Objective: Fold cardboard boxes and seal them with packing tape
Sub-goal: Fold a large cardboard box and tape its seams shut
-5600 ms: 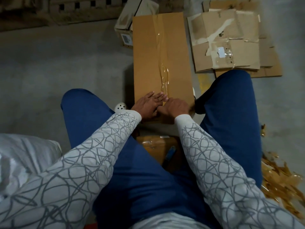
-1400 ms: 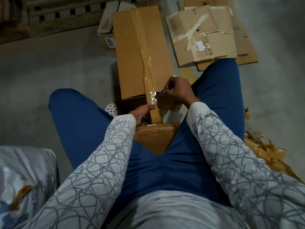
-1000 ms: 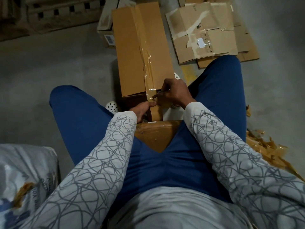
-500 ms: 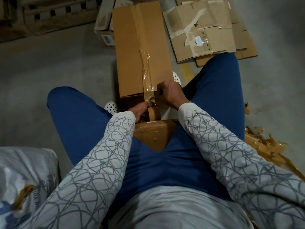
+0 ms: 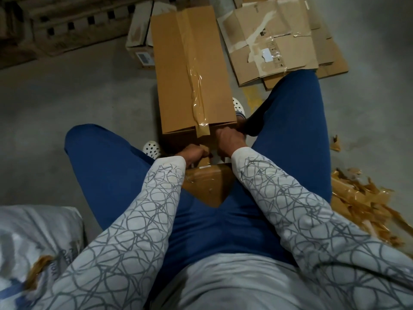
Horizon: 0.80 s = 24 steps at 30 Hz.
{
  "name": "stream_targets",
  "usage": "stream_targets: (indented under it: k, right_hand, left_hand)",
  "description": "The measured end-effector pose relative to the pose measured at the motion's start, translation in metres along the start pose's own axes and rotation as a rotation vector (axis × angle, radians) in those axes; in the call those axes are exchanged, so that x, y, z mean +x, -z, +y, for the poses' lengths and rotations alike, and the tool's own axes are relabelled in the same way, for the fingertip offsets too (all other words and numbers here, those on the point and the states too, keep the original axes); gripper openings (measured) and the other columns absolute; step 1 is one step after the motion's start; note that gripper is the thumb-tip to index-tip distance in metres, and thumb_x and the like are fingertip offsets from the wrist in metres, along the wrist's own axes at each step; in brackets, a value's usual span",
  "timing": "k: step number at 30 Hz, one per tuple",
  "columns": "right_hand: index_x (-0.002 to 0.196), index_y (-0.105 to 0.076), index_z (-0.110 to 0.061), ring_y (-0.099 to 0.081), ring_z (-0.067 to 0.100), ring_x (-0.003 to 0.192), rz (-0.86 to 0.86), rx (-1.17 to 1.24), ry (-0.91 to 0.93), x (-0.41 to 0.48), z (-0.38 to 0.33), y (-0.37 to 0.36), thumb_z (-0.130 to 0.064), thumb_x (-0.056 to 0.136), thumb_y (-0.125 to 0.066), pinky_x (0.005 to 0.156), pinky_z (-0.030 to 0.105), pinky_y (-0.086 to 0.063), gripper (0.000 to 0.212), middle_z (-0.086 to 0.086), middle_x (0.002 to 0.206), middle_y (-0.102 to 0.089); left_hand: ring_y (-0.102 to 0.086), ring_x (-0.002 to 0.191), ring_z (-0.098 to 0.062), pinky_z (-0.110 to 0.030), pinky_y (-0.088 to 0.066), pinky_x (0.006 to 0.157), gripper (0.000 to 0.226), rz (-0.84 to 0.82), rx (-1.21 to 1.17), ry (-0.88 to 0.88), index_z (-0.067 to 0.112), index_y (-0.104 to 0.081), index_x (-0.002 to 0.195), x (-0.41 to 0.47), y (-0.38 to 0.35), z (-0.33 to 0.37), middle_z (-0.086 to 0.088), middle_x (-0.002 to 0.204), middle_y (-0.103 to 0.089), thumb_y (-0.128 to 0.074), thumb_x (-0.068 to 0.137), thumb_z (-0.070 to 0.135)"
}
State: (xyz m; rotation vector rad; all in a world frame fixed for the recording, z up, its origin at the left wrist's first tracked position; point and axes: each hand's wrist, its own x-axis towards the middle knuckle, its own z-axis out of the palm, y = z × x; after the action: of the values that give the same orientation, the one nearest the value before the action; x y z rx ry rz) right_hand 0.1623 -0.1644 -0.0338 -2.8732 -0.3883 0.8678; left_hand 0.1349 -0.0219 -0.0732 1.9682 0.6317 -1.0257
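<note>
A long brown cardboard box (image 5: 174,74) lies on the floor between my knees, its flaps closed. A strip of clear packing tape (image 5: 196,90) runs along its top seam, and the cut end hangs over the near edge. Just below that edge, my left hand (image 5: 193,154) grips the brown tape roll (image 5: 206,158). My right hand (image 5: 228,139) sits against the box's near end with fingers curled downward. The thin cutter it held earlier is hidden under the hand.
I sit on a taped box (image 5: 207,186). Flattened cardboard sheets (image 5: 279,41) lie at the far right, a small labelled box (image 5: 139,43) and a wooden pallet (image 5: 67,23) far left. Crumpled tape scraps (image 5: 362,204) litter the right; a white sack (image 5: 33,242) stands near left.
The tape between roll and box has been cut. My right hand dropped from the box's top edge to its near end; my left hand kept the roll low.
</note>
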Motion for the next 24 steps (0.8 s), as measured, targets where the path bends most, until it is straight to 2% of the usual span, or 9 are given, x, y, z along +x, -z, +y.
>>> stream_targets:
  k: [2, 4, 6, 8, 11, 13, 16, 20, 24]
  right_hand:
    - [0.134, -0.055, -0.009, -0.061, 0.033, 0.119, -0.027, -0.001, -0.072, 0.000, 0.005, -0.001, -0.017, 0.098, -0.059, 0.085, 0.042, -0.049, 0.037, 0.013, 0.131, -0.061]
    - [0.134, -0.056, -0.007, -0.061, 0.033, 0.120, -0.007, 0.061, -0.138, 0.003, 0.008, 0.002, -0.019, 0.101, -0.055, 0.088, 0.043, -0.050, 0.035, 0.014, 0.132, -0.061]
    - [0.130, -0.059, -0.004, -0.060, 0.033, 0.119, 0.053, 0.154, -0.192, 0.004, 0.010, 0.008, -0.026, 0.101, -0.054, 0.090, 0.043, -0.050, 0.036, 0.016, 0.130, -0.061]
    - [0.126, -0.060, -0.002, -0.059, 0.034, 0.115, 0.146, 0.224, -0.220, 0.005, 0.011, 0.013, -0.031, 0.100, -0.052, 0.086, 0.040, -0.049, 0.040, 0.017, 0.125, -0.060]
    - [0.119, -0.061, 0.001, -0.061, 0.035, 0.107, 0.280, 0.292, -0.223, 0.007, 0.011, 0.015, -0.032, 0.100, -0.047, 0.082, 0.037, -0.048, 0.040, 0.019, 0.118, -0.061]
    - [0.117, -0.060, 0.003, -0.061, 0.034, 0.104, 0.313, 0.304, -0.212, 0.008, 0.010, 0.015, -0.034, 0.102, -0.043, 0.079, 0.034, -0.045, 0.043, 0.021, 0.116, -0.061]
    - [0.117, -0.061, 0.002, -0.060, 0.033, 0.106, 0.302, 0.331, -0.221, 0.005, 0.006, 0.017, -0.038, 0.102, -0.044, 0.076, 0.032, -0.040, 0.046, 0.020, 0.116, -0.061]
    - [0.122, -0.061, -0.004, -0.060, 0.034, 0.110, 0.211, 0.279, -0.274, 0.005, 0.005, 0.011, -0.039, 0.098, -0.052, 0.080, 0.035, -0.042, 0.043, 0.017, 0.120, -0.062]
    - [0.120, -0.063, -0.008, -0.063, 0.031, 0.108, 0.143, 0.255, -0.309, 0.013, 0.006, 0.004, -0.034, 0.096, -0.057, 0.081, 0.035, -0.044, 0.036, 0.013, 0.119, -0.066]
  left_hand:
    - [-0.065, 0.090, -0.026, -0.038, -0.054, 0.085, 0.025, 0.099, 0.079, 0.038, 0.015, -0.071, 0.108, 0.006, 0.005, -0.009, -0.008, 0.099, -0.069, -0.067, 0.089, 0.032]
    - [-0.062, 0.106, -0.031, -0.048, -0.049, 0.100, 0.033, 0.234, 0.041, 0.090, 0.016, -0.070, 0.113, 0.018, 0.014, -0.018, -0.009, 0.115, -0.067, -0.066, 0.087, 0.035]
    - [-0.058, 0.108, -0.031, -0.047, -0.047, 0.103, 0.034, 0.329, -0.132, 0.129, 0.011, -0.068, 0.113, 0.010, 0.026, -0.014, -0.009, 0.119, -0.064, -0.067, 0.086, 0.031]
    - [-0.055, 0.105, -0.030, -0.045, -0.046, 0.102, 0.019, 0.409, -0.301, 0.112, 0.009, -0.062, 0.096, 0.000, 0.038, -0.007, -0.006, 0.109, -0.060, -0.068, 0.086, 0.024]
    - [-0.057, 0.105, -0.027, -0.040, -0.047, 0.094, 0.022, 0.572, -0.391, 0.008, 0.016, -0.058, 0.089, -0.005, 0.053, 0.001, -0.002, 0.094, -0.057, -0.067, 0.092, 0.036]
    - [-0.056, 0.116, -0.029, -0.047, -0.043, 0.101, 0.040, 0.715, -0.202, -0.080, 0.017, -0.062, 0.087, -0.007, 0.060, 0.009, -0.004, 0.104, -0.063, -0.064, 0.090, 0.058]
    - [-0.042, 0.130, -0.033, -0.057, -0.028, 0.105, 0.062, 0.872, 0.327, -0.131, 0.014, -0.069, 0.104, -0.001, 0.068, 0.026, -0.009, 0.130, -0.057, -0.054, 0.088, 0.072]
    - [-0.041, 0.127, -0.035, -0.056, -0.030, 0.097, 0.072, 0.892, 0.755, -0.157, 0.016, -0.071, 0.110, 0.016, 0.075, 0.057, -0.010, 0.136, -0.054, -0.043, 0.088, 0.079]
    - [-0.040, 0.125, -0.035, -0.055, -0.031, 0.094, 0.074, 0.830, 0.970, -0.169, 0.020, -0.073, 0.107, 0.030, 0.074, 0.066, -0.010, 0.135, -0.053, -0.040, 0.085, 0.083]
